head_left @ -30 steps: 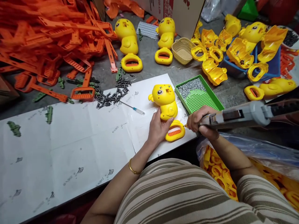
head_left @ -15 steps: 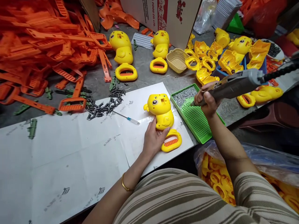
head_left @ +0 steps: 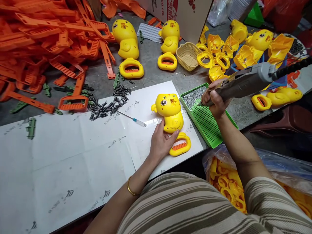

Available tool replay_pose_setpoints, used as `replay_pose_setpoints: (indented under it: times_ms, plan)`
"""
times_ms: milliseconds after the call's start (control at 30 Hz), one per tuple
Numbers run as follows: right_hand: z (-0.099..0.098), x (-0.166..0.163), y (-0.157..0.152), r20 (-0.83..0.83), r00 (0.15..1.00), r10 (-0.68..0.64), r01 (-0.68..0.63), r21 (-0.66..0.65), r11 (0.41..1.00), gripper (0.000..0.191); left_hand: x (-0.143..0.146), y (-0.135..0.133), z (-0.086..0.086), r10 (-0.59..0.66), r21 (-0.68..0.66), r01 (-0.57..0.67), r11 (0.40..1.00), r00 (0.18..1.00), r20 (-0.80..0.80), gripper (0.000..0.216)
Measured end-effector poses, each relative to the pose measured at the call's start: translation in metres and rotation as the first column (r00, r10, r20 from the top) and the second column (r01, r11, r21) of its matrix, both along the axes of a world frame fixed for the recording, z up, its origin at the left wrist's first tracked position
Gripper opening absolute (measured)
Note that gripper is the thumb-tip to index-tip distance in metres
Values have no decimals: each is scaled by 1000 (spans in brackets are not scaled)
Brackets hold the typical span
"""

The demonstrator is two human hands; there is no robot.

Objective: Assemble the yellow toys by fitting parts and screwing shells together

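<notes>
A yellow duck-shaped toy body (head_left: 170,112) with a printed eye lies on the white sheet. My left hand (head_left: 161,139) is closed around its lower end, thumb and fingers on either side. Just below, a yellow ring handle (head_left: 180,145) with an orange ridged insert adjoins the body. My right hand (head_left: 216,100) grips a grey electric screwdriver (head_left: 246,81), its tip pointing down into the green tray (head_left: 208,136). Small metal screws (head_left: 193,97) are heaped in that tray's far end; whether the tip touches one cannot be seen.
A screwdriver (head_left: 136,121) lies beside black pins (head_left: 107,107) on the white sheet (head_left: 73,162). Orange parts (head_left: 56,42) pile up at the left. Two more duck toys (head_left: 125,39) and a beige basket (head_left: 188,57) stand behind. A bag of yellow parts (head_left: 226,182) sits below the table edge.
The view has shifted slightly, so the things at the back sit higher in the picture. Both hands keep their holds, and the screwdriver tip stays over the screw tray.
</notes>
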State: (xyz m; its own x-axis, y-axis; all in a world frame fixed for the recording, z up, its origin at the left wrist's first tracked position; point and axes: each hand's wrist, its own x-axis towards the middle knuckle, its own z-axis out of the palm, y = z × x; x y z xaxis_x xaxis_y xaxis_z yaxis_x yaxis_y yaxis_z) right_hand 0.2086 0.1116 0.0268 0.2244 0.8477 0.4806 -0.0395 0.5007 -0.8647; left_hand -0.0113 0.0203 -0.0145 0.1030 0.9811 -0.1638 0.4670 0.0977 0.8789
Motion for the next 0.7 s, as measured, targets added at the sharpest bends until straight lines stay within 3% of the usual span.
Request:
replay_pose_setpoints:
  times_ms: [167, 333, 467, 700]
  plan:
    - [27, -3, -20, -34, 999, 1, 0, 43, 999, 33, 4, 1, -3, 14, 46, -14, 999, 1000, -3, 64]
    - [54, -15, -81, -57, 970, 237, -231, 97, 968, 15, 10, 4, -9, 43, 124, -40, 991, 999, -18, 62]
    - [49, -25, -124, -93, 904, 417, -415, 39, 909, 23, 11, 4, -15, 41, 171, -38, 985, 999, -13, 65]
    - [31, -37, -143, -104, 885, 453, -456, -7, 890, 26, 11, 3, -18, 34, 209, -32, 977, 999, -6, 66]
